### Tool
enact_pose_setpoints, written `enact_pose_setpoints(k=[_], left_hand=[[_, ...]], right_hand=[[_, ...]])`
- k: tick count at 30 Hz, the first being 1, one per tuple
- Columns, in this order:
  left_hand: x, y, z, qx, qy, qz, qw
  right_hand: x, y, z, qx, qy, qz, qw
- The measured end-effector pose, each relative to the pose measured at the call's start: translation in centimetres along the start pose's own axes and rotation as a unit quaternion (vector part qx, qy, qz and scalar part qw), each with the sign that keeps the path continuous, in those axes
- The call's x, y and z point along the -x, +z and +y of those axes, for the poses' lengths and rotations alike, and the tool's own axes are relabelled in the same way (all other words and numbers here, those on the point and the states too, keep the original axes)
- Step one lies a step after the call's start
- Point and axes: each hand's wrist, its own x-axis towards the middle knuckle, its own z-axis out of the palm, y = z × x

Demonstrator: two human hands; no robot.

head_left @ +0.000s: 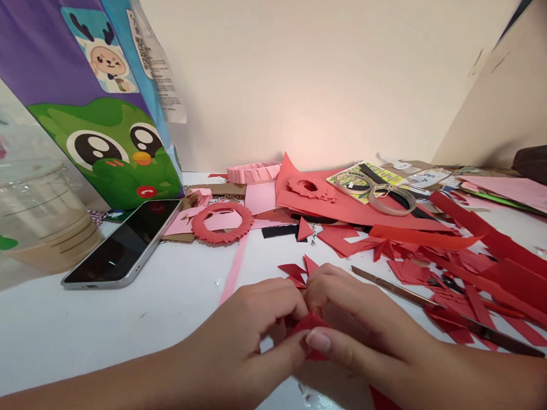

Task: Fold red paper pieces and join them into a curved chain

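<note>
A small folded piece of red paper (313, 322) is pinched between both hands, low in the middle of the view. My left hand (269, 321) has its thumb and bent fingers closed on the paper's left side. From the right, my right hand (363, 319) grips the same piece, thumb pressed on its front. The fingers hide most of its shape. Just beyond the fingertips lie a few red folded pieces (293, 271). A red pleated paper ring (222, 223) rests farther back, left of centre.
A phone (126, 242) lies at left beside a plastic cup (39, 221) with brown liquid. Behind stands a purple and green paper bag (92, 121). At right, a long thin blade-like tool (400, 287) lies among red paper scraps (478, 266). Tape rolls (392, 200) sit at the back.
</note>
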Motion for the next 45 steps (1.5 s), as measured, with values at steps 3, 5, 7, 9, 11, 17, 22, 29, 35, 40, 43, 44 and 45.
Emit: enact_pose_setpoints(k=[3, 5, 7, 9, 11, 17, 22, 29, 35, 40, 43, 44, 45], left_hand=[[0.0, 0.1, 0.3, -0.057, 0.026, -0.007, 0.998], [0.1, 0.0, 0.4, -0.071, 0.031, -0.001, 0.997], [0.1, -0.1, 0.4, -0.072, 0.038, -0.008, 0.997], [0.0, -0.3, 0.4, -0.075, 0.045, -0.016, 0.996], [-0.2, -0.4, 0.3, -0.081, 0.051, -0.012, 0.995], [-0.2, -0.5, 0.2, -0.061, 0.021, 0.032, 0.997], [0.0, -0.4, 0.1, -0.062, 0.052, 0.036, 0.996], [0.0, -0.5, 0.4, -0.019, 0.021, 0.051, 0.998], [0.0, -0.3, 0.4, -0.007, -0.001, 0.049, 0.999], [0.3, -0.2, 0.0, 0.064, -0.089, 0.130, 0.985], [0.5, -0.2, -0.2, 0.061, -0.087, 0.081, 0.991], [0.5, -0.2, -0.1, 0.052, -0.067, 0.050, 0.995], [0.5, -0.3, -0.1, 0.042, -0.045, 0.022, 0.998]], right_hand=[[0.0, 0.0, 0.1, -0.007, -0.050, -0.015, 0.999], [0.0, -0.1, 0.2, -0.016, -0.076, -0.011, 0.997], [0.1, -0.1, 0.4, -0.019, -0.077, 0.003, 0.997], [0.2, -0.1, 0.5, -0.023, -0.060, 0.017, 0.998], [0.3, 0.0, 0.6, -0.029, -0.045, 0.026, 0.998], [0.0, -0.2, 0.5, -0.073, 0.024, 0.050, 0.996], [0.0, -0.3, 0.4, -0.098, 0.023, 0.045, 0.994], [-0.2, -0.4, 0.5, -0.161, 0.071, 0.095, 0.980], [-0.4, -0.3, 0.6, -0.159, 0.082, 0.095, 0.979], [-0.4, -0.2, 1.1, -0.126, 0.047, 0.183, 0.974], [-0.5, -0.4, 1.2, -0.085, -0.008, 0.224, 0.971], [-0.5, -0.4, 1.1, -0.074, -0.025, 0.229, 0.970], [-0.5, -0.4, 1.1, -0.066, -0.042, 0.231, 0.970]])
